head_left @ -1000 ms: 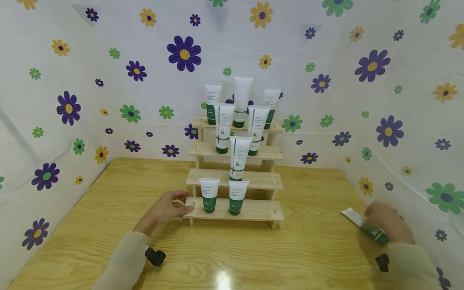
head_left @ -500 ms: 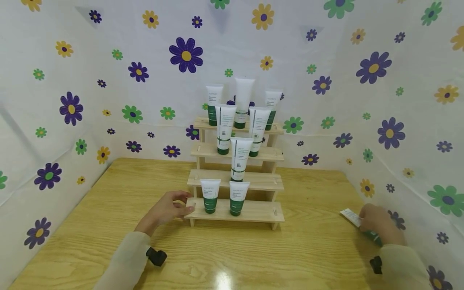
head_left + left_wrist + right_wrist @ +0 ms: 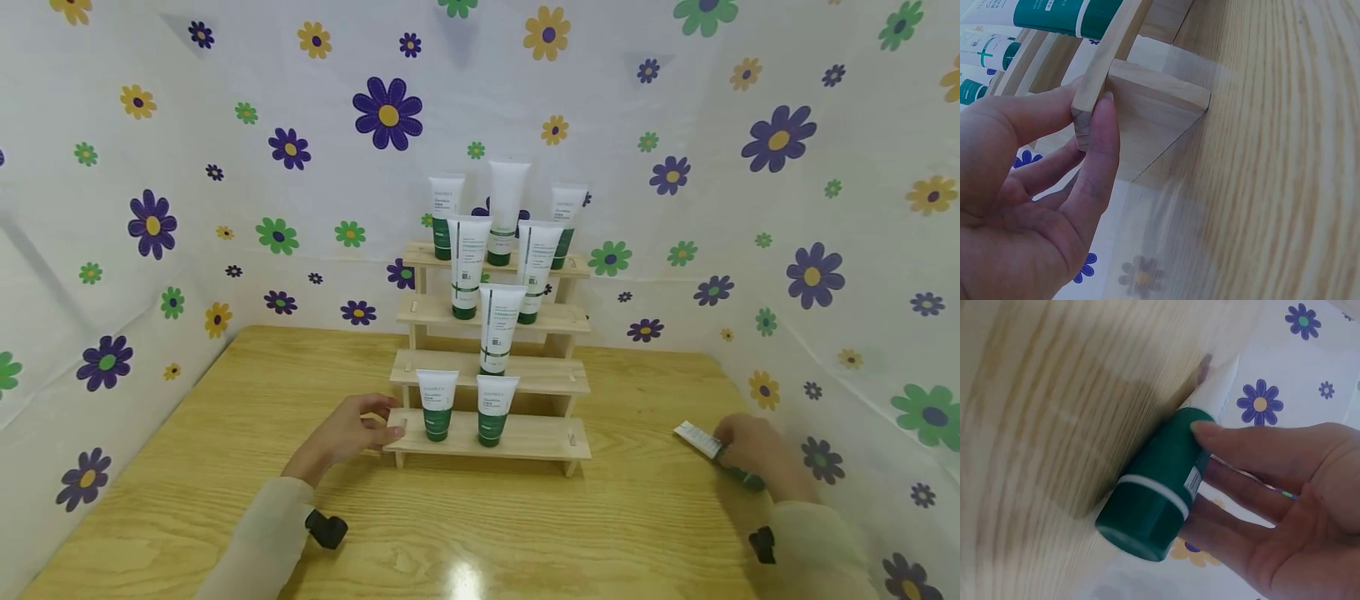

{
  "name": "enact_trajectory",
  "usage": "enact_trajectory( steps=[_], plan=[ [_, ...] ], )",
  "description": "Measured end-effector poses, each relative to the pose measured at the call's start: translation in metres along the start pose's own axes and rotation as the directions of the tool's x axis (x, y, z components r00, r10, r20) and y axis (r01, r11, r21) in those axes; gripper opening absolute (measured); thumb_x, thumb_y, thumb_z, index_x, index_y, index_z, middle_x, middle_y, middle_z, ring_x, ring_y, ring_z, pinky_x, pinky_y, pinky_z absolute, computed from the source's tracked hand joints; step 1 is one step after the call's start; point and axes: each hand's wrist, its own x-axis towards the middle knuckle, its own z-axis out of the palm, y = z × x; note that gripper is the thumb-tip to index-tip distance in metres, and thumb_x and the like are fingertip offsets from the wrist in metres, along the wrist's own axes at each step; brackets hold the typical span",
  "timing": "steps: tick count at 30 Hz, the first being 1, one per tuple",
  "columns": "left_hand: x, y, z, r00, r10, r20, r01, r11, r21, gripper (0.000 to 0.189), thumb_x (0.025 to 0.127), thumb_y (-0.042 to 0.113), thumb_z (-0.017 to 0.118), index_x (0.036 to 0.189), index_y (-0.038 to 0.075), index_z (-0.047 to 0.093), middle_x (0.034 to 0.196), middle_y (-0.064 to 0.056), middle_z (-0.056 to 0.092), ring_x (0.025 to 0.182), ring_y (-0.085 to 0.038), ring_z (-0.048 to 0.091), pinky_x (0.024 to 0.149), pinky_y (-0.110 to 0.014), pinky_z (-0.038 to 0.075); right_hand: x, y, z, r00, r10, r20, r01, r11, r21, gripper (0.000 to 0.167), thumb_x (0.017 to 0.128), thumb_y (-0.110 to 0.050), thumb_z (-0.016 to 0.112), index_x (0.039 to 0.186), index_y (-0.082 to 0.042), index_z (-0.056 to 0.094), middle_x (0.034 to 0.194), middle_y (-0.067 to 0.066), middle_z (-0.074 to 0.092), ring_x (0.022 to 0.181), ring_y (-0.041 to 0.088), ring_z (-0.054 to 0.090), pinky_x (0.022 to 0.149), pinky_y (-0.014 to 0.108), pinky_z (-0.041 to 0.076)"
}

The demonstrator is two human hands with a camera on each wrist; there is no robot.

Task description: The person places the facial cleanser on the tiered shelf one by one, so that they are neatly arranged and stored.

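Note:
My left hand (image 3: 347, 433) pinches the left end of the lowest step of a wooden tiered stand (image 3: 532, 432); in the left wrist view the thumb and fingers (image 3: 1094, 162) sit on either side of the board's end. At the right of the table, my right hand (image 3: 757, 450) holds a white and green squeeze tube (image 3: 1175, 450), tilted, its green cap toward me. Two small tubes (image 3: 437, 406) (image 3: 497, 410) stand cap-down on the lowest step. One taller tube (image 3: 501, 329) is on the step above, two (image 3: 468, 267) (image 3: 537, 271) on the third, and three (image 3: 507, 212) on the top.
A wooden table (image 3: 600, 525) carries the stand. White cloth with purple, green and yellow flowers (image 3: 387, 115) closes off the back and both sides. The cloth on the right (image 3: 862, 333) rises close beside my right hand.
My right hand has moved left with the tube, away from the right cloth wall. My left hand has kept its grip on the stand. The tubes on the steps have not moved.

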Motion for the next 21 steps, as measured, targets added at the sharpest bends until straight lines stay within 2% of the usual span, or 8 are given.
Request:
enact_trajectory(
  steps=[4, 11, 17, 19, 21],
  plan=[
    [0.001, 0.000, 0.001, 1.000, 0.000, -0.005, 0.000, 1.000, 0.002, 0.052, 0.093, 0.021, 0.078, 0.137, 0.002, 0.059, 0.122, -0.017, 0.060, 0.086, -0.017, 0.066, 0.078, -0.031, 0.061, 0.004, -0.004, 0.000, 0.999, -0.049, 0.000, 0.049, 0.998, 0.026, 0.028, 0.073, 0.005, 0.073, 0.100, 0.011, 0.071, 0.102, 0.032, 0.071, 0.093, 0.047, 0.067, 0.082, 0.059, 0.055],
    [0.001, 0.002, 0.001, 1.000, -0.003, -0.007, 0.003, 1.000, -0.002, 0.051, 0.093, 0.020, 0.078, 0.137, 0.003, 0.059, 0.121, -0.017, 0.060, 0.086, -0.017, 0.066, 0.077, -0.031, 0.061, 0.010, -0.008, 0.001, 0.999, -0.048, 0.015, 0.048, 0.999, 0.006, 0.032, 0.071, 0.004, 0.070, 0.103, 0.008, 0.072, 0.107, 0.031, 0.072, 0.102, 0.052, 0.066, 0.088, 0.062, 0.053],
    [0.000, 0.002, 0.001, 1.000, -0.016, -0.012, 0.016, 1.000, 0.001, 0.053, 0.093, 0.021, 0.079, 0.138, 0.003, 0.059, 0.123, -0.017, 0.060, 0.087, -0.017, 0.065, 0.078, -0.031, 0.061, 0.011, -0.006, 0.004, 0.997, -0.070, 0.006, 0.070, 0.997, 0.011, 0.035, 0.072, 0.006, 0.067, 0.107, 0.007, 0.072, 0.110, 0.030, 0.072, 0.091, 0.041, 0.068, 0.075, 0.052, 0.056],
    [0.000, 0.002, 0.001, 1.000, -0.024, -0.018, 0.024, 1.000, 0.007, 0.054, 0.093, 0.023, 0.079, 0.138, 0.004, 0.059, 0.124, -0.016, 0.060, 0.088, -0.017, 0.065, 0.078, -0.031, 0.061, 0.011, -0.004, 0.006, 0.997, -0.074, -0.003, 0.074, 0.997, 0.003, 0.036, 0.072, 0.007, 0.066, 0.108, 0.007, 0.072, 0.110, 0.030, 0.072, 0.091, 0.042, 0.069, 0.074, 0.052, 0.056],
    [-0.001, 0.001, 0.002, 0.999, -0.025, -0.019, 0.026, 1.000, 0.011, 0.054, 0.093, 0.024, 0.079, 0.139, 0.004, 0.058, 0.125, -0.017, 0.060, 0.089, -0.018, 0.065, 0.078, -0.031, 0.061, 0.011, -0.004, 0.008, 0.997, -0.076, -0.019, 0.076, 0.997, -0.015, 0.036, 0.072, 0.006, 0.067, 0.108, 0.008, 0.072, 0.110, 0.030, 0.073, 0.096, 0.047, 0.069, 0.078, 0.056, 0.057]
  ],
)
